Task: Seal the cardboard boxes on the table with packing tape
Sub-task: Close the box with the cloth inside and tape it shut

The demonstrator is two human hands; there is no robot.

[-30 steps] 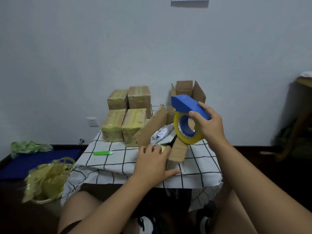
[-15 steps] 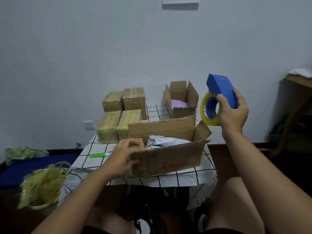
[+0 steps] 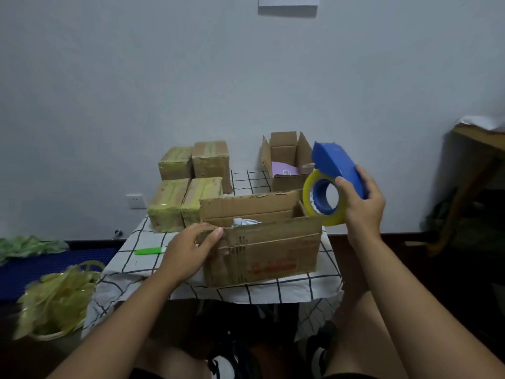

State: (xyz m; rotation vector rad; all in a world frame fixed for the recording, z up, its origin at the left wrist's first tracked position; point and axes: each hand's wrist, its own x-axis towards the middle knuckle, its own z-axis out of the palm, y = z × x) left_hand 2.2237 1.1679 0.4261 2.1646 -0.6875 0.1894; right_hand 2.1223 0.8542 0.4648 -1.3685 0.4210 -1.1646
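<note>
Head view showed the large open brown cardboard box (image 3: 262, 242) square-on at the near edge of the checked-cloth bench (image 3: 128, 258), where a second earlier it had stood turned on a corner; it now sat ready for its flaps to be folded. Its flaps were still up, so sealing had not begun. The left hand (image 3: 188, 253) gripped the box's near-left top corner, fingers curled over the edge. The right hand (image 3: 360, 206) had come back down from its higher position and clasped the blue tape dispenser with its yellow roll (image 3: 328, 187), at two o'clock from the box, just above its right end. Four taped boxes (image 3: 188, 184) stood at eleven o'clock.
</note>
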